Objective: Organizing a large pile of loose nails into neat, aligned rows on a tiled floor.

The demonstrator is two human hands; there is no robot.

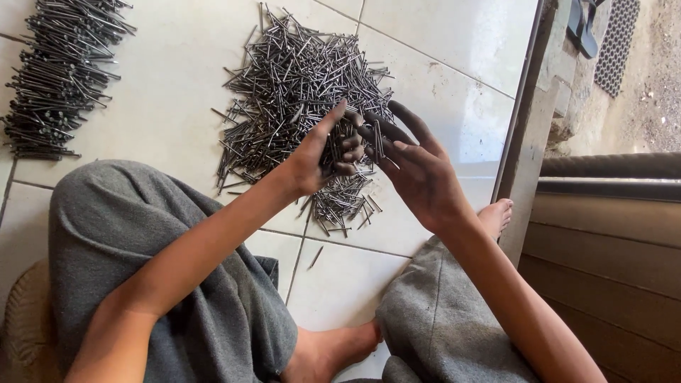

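Partly hidden: nails [343, 202] bunched in left hand [323, 152]; right hand [415, 167] touching.

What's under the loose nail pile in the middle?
The loose nail pile lies directly on the white floor tiles. Whether a grout line runs beneath is hidden by nails and the left hand.

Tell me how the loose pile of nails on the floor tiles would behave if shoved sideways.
The pile of nails lies jumbled, so it would likely spread and scatter, not move as one. The thin round shafts probably slide and roll easily on the glossy floor tiles. Each nail looks stiff; the bunch in the left hand keeps straight.
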